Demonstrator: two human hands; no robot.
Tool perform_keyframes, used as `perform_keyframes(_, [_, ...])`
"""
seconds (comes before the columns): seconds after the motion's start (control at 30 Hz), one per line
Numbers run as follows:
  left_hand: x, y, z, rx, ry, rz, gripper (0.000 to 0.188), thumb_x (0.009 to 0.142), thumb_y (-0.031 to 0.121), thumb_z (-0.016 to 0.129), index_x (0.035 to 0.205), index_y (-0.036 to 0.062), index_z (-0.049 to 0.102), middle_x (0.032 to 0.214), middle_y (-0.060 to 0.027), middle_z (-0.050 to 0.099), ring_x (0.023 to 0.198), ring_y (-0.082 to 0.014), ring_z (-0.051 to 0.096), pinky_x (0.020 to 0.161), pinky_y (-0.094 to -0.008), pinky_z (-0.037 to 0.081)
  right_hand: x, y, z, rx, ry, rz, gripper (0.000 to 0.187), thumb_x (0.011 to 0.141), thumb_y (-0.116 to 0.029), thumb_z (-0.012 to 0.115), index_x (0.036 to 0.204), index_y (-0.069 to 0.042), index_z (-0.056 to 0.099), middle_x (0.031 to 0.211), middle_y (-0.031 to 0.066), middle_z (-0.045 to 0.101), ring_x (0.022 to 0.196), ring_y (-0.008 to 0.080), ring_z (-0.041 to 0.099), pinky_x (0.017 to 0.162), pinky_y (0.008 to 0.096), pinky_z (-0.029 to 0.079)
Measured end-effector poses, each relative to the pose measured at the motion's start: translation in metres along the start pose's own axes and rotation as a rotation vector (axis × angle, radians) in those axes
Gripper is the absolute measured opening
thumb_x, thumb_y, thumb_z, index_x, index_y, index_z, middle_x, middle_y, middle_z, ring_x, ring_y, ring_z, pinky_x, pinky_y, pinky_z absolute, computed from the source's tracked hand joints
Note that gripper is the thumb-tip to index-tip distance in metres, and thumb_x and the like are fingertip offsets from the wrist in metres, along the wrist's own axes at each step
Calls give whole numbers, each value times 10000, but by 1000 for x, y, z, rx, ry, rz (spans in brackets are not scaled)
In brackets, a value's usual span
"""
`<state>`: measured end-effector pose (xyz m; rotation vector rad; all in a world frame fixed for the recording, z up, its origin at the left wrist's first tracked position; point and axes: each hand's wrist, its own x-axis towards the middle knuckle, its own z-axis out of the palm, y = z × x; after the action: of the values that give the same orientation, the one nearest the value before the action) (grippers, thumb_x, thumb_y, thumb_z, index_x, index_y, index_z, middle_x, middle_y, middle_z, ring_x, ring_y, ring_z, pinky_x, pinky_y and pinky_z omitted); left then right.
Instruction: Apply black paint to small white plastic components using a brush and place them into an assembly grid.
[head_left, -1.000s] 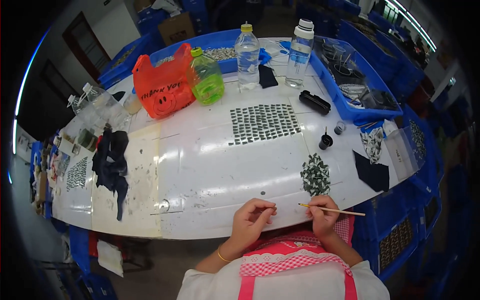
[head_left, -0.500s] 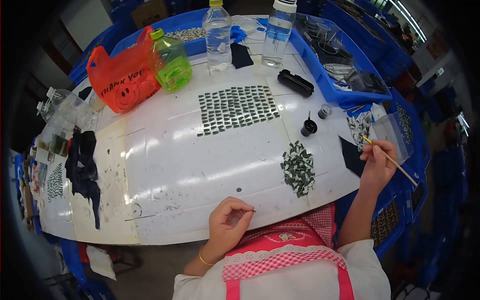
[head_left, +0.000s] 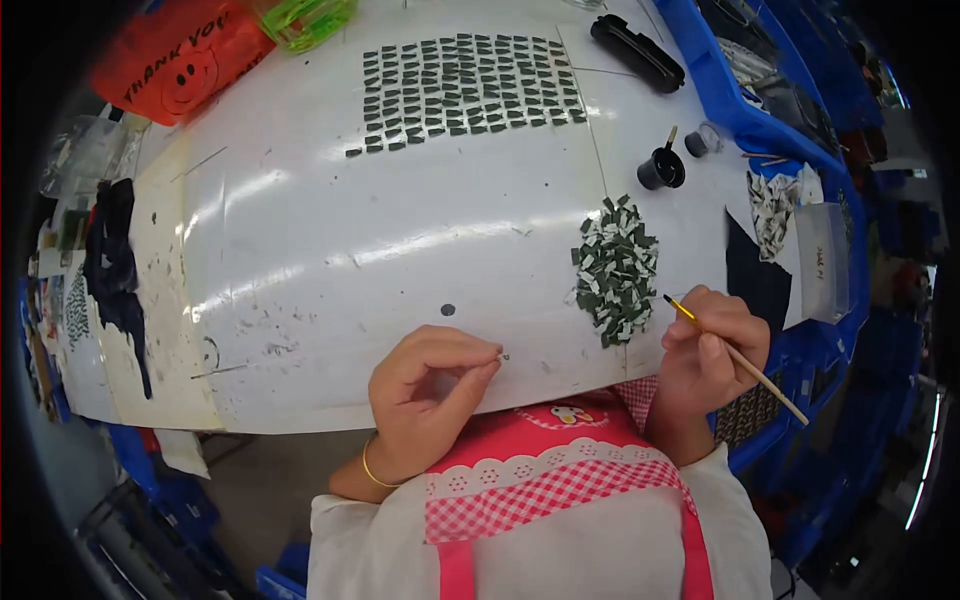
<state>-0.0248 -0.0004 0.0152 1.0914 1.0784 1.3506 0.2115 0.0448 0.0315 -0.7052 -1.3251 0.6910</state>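
Observation:
Above the table's near edge, my left hand (head_left: 425, 385) pinches a tiny dark piece (head_left: 505, 357) between thumb and fingertips. My right hand (head_left: 718, 350) grips a thin paintbrush (head_left: 762, 382) with a wooden handle. The brush's dark tip points up and left, close to the right side of a heap of small green-and-white pieces (head_left: 615, 270). Similar dark green pieces (head_left: 465, 90) lie in neat rows farther back. Behind the heap stands a small black cup (head_left: 660, 172) with a stick in it.
A clear small cup (head_left: 705, 140) and a black case (head_left: 637, 53) stand toward the back right. Crumpled cloth (head_left: 772, 215), dark cloth (head_left: 752, 265) and a blue tray (head_left: 730, 95) line the right side. More dark cloth (head_left: 115, 270) and a red bag (head_left: 175, 60) are at left.
My right hand has brought the brush from beside the crumpled cloth toward the heap and my left hand. My left hand keeps its pinch. The view has tilted down toward the table's near edge.

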Motion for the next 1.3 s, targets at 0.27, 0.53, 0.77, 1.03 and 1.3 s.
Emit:
perform_keyframes(0.27, [-1,-12,7,82,-150,185,267,711,-153,662,931,-3,652,941,-111,623,710,-133,561,630,-208,455,-47,-3,19,73,-379,106,218,776,12,532,985,-19,588,819,118,634,603,185,531,613,324,433])
perform_keyframes(0.53, [-4,-19,7,115,-160,279,327,645,-172,661,920,5,673,963,-106,629,605,-93,509,519,-188,400,-64,3,30,-96,-307,-34,179,818,-74,509,985,-56,572,757,125,644,577,171,528,596,323,379])
perform_keyframes(0.77, [-8,-19,6,136,-172,259,330,628,-174,667,897,16,682,951,-102,639,553,-68,478,471,-173,365,-71,6,29,-178,-305,-183,197,802,-72,496,985,-58,570,757,128,648,556,175,525,573,327,381])
perform_keyframes(1.03, [-8,-20,7,152,-166,290,321,625,-175,672,879,21,682,933,-98,640,558,-65,481,473,-172,369,-74,7,33,-230,-293,-212,223,780,-65,483,985,-54,568,753,137,649,547,173,520,551,321,378])
perform_keyframes(1.3, [-7,-17,7,169,-172,275,314,629,-171,676,877,21,682,928,-99,637,557,-63,484,471,-167,372,-72,7,32,-255,-304,-212,239,759,-56,486,983,-45,568,752,140,649,542,171,515,540,317,377])
